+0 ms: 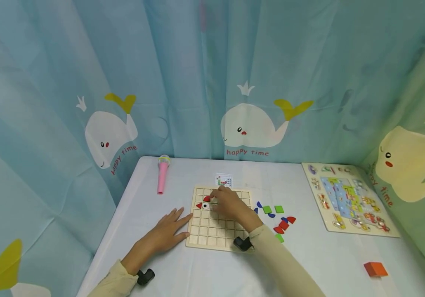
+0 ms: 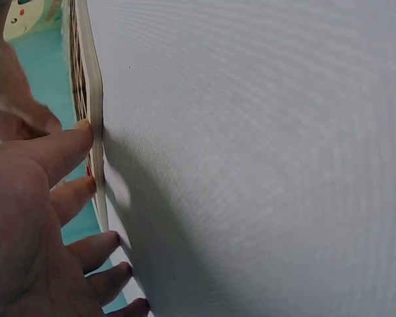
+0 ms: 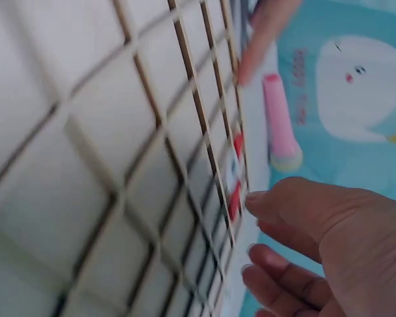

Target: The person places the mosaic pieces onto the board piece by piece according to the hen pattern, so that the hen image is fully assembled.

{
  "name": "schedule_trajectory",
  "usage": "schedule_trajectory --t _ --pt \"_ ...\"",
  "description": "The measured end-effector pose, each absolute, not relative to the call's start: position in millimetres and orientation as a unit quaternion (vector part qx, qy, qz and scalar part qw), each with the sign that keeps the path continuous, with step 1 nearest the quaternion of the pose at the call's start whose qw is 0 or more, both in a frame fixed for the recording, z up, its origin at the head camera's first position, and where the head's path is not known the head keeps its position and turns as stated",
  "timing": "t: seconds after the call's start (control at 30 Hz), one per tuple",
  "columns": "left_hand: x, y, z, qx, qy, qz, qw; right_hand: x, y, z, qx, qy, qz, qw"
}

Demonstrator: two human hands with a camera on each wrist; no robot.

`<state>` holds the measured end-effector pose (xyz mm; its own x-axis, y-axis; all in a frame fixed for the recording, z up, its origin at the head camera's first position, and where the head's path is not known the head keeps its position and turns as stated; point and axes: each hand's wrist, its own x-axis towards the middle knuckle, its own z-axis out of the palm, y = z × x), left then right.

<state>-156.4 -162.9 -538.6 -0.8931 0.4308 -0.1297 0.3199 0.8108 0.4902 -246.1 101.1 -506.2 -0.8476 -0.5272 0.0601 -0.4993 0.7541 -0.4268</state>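
Note:
A wooden grid board [image 1: 212, 231] lies on the white table [image 1: 197, 272]. Two red pieces [image 1: 199, 205] and a round black-and-white piece [image 1: 205, 205] sit in its upper-left cells. My right hand [image 1: 223, 199] hovers over that corner with loosely curled fingers. In the right wrist view its thumb [image 3: 264, 201] touches the grid beside the red pieces [image 3: 235, 195], and nothing shows between the fingers. My left hand [image 1: 169, 231] lies flat on the table, its fingertips [image 2: 82, 132] against the board's left edge [image 2: 92, 99].
Loose blue, green and red pieces [image 1: 279, 220] lie right of the board. A small picture card [image 1: 223, 180] is behind it, a pink toy microphone [image 1: 162, 175] at back left. A peg puzzle [image 1: 348, 198] and an orange block [image 1: 375, 269] are at the right. Whale curtains surround the table.

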Motion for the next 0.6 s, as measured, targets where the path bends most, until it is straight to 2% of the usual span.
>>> schedule_trajectory --t 0.2,0.4,0.6 --pt "-156 -161 -540 0.198 0.946 0.229 0.116 -241 161 -498 -0.193 0.951 -0.238 0.047" --pt "-156 -160 -542 0.195 0.946 0.231 0.117 -231 218 -492 -0.055 0.976 -0.190 0.087" --pt "-157 -161 -542 0.190 0.949 0.223 0.117 -229 245 -501 0.016 0.983 -0.144 0.116"
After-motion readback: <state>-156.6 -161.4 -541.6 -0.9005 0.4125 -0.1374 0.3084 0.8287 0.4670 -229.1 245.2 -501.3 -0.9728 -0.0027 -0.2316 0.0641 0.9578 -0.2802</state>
